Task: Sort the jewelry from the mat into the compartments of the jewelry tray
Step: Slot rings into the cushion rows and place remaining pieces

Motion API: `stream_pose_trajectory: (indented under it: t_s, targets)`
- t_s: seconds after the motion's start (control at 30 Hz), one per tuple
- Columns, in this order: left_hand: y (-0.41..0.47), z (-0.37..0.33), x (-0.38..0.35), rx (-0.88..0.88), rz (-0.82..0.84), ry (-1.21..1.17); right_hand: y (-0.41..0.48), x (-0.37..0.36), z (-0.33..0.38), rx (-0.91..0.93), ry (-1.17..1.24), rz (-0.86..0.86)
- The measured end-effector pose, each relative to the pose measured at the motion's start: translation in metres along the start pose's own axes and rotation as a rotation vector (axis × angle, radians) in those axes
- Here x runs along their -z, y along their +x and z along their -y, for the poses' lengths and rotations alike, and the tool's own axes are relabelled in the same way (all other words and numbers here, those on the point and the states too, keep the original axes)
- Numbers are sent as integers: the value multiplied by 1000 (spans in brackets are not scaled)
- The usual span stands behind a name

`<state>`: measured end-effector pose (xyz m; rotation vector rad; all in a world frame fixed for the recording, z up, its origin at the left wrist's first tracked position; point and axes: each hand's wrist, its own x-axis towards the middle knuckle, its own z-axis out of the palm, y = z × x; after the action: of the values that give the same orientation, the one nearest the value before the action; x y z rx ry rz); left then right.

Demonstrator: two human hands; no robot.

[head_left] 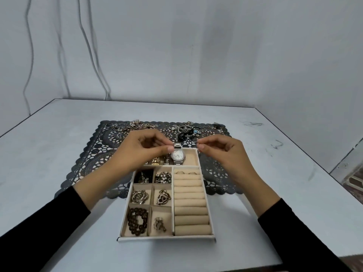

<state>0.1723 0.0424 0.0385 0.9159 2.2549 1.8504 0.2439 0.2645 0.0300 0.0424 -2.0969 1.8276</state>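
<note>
A cream jewelry tray (167, 238) sits at the near edge of a black lace mat (94, 156). My left hand (137, 150) pinches the upper strap of a silver watch (178, 155), which hangs into the tray's long back compartment beside a gold watch (155, 161). My right hand (220, 154) pinches something small and pale at its fingertips, just over the tray's back right corner; what it is I cannot make out. Small left compartments hold necklaces, pearls and a dark bead bracelet (137, 221). Two rings (185, 173) sit in the ring rolls on the right.
Loose jewelry lies along the mat's far edge: a chain pile (131, 125) at the left, bangles and dark hair ties (188, 131) at the right. The grey table (275, 173) ends at a wall behind and drops off at the right.
</note>
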Motion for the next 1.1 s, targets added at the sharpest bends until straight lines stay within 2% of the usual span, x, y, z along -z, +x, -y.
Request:
stream_pose_trajectory:
  t_s: [0.27, 0.47, 0.67, 0.93, 1.1]
  targets:
    - [-27, 2, -3, 19, 11, -49, -31, 3, -6, -10, -124, 123]
    - [-31, 3, -4, 37, -13, -36, -40, 9, -9, 148, -409, 181]
    - [-29, 5, -5, 27, -1, -13, -38, 9, -7, 178, -495, 218]
    - [-30, 6, -6, 24, 5, -29, -27, 5, -1, 244, -684, 361]
    - [-29, 6, -5, 30, 10, -31, -20, 10, 5, 198, -698, 419]
